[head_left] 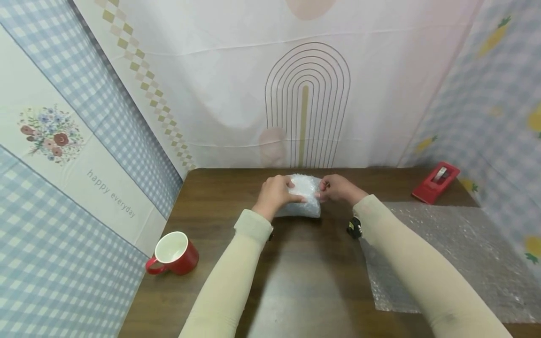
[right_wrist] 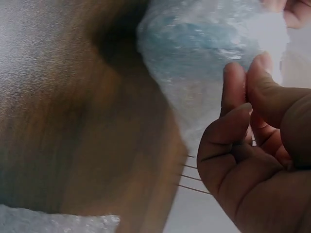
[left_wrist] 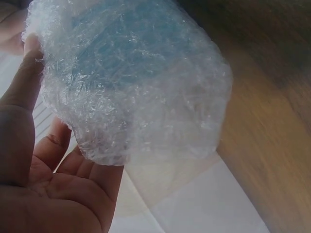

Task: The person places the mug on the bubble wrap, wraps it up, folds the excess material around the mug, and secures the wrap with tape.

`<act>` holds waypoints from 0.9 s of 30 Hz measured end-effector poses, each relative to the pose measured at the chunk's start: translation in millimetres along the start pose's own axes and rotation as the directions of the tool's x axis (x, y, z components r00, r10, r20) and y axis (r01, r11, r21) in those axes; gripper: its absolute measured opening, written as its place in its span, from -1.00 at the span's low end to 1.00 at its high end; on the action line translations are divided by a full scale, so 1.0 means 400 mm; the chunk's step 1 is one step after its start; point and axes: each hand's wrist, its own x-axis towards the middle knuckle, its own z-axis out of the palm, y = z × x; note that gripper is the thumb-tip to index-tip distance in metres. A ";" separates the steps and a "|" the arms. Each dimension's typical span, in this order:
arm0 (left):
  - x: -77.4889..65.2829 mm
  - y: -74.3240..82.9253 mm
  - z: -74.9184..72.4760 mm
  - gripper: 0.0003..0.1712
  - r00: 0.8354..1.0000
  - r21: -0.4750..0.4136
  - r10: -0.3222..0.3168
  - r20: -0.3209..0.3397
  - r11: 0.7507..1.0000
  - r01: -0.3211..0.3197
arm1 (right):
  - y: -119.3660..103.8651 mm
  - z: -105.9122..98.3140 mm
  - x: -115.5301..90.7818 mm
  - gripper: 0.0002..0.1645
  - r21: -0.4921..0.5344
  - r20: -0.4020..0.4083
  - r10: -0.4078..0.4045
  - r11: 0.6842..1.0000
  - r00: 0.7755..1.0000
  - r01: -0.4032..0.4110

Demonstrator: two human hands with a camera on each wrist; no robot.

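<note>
A bundle of clear bubble wrap (head_left: 305, 208) is held near the back edge of the wooden table, between the two hands. Something light blue shows through its layers in the left wrist view, its kind hidden by the plastic. My left hand (head_left: 272, 193) grips the bundle from the left, thumb along the near side and fingers behind. At the right end, my right hand (head_left: 339, 188) pinches the wrap's edge between thumb and index finger. The right wrist view shows those fingertips (right_wrist: 234, 80) meeting close against the bundle, with the other fingers curled.
On the left of the table stands a red mug (head_left: 184, 261) with a white inside. A red tape dispenser (head_left: 437, 184) sits at the back right. A flat sheet of bubble wrap (head_left: 460, 263) lies on the right, partly beneath the right forearm. Patterned cloth hangs behind and beside the table.
</note>
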 end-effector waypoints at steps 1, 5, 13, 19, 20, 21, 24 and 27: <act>0.000 0.000 0.001 -0.32 1.000 0.002 0.004 0.006 1.000 -0.004 | 0.007 0.004 0.001 -0.71 0.004 -0.004 -0.004 1.000 1.000 0.004; -0.001 0.001 0.008 -0.30 1.000 -0.002 0.008 0.027 1.000 -0.008 | 0.034 0.018 0.003 -0.72 0.053 -0.021 -0.031 0.998 0.999 0.032; 0.002 0.001 0.008 -0.31 1.000 -0.012 0.027 0.012 1.000 -0.027 | 0.074 0.041 0.013 -0.73 0.164 -0.006 -0.013 0.986 1.000 0.014; 0.013 0.006 0.018 -0.33 1.000 -0.010 0.019 0.007 1.000 -0.019 | 0.102 0.041 0.010 -0.86 0.253 0.085 -0.013 0.968 0.996 -0.009; 0.014 0.008 0.020 -0.34 1.000 -0.012 0.016 0.006 1.000 -0.016 | 0.106 0.044 0.008 -0.87 0.243 0.082 -0.017 0.970 0.996 -0.004; 0.015 0.009 0.022 -0.34 1.000 -0.015 0.014 0.003 1.000 -0.014 | 0.111 0.049 0.005 -0.88 0.227 0.078 -0.020 0.974 0.997 0.002; 0.010 0.008 0.021 -0.34 1.000 -0.019 0.008 0.005 1.000 -0.008 | 0.114 0.067 -0.003 -0.88 0.189 0.067 0.010 0.982 0.998 -0.022; 0.001 -0.005 0.013 -0.32 1.000 -0.015 0.000 0.005 1.000 0.000 | 0.115 0.069 -0.005 -0.89 0.171 0.073 0.047 0.984 0.996 -0.059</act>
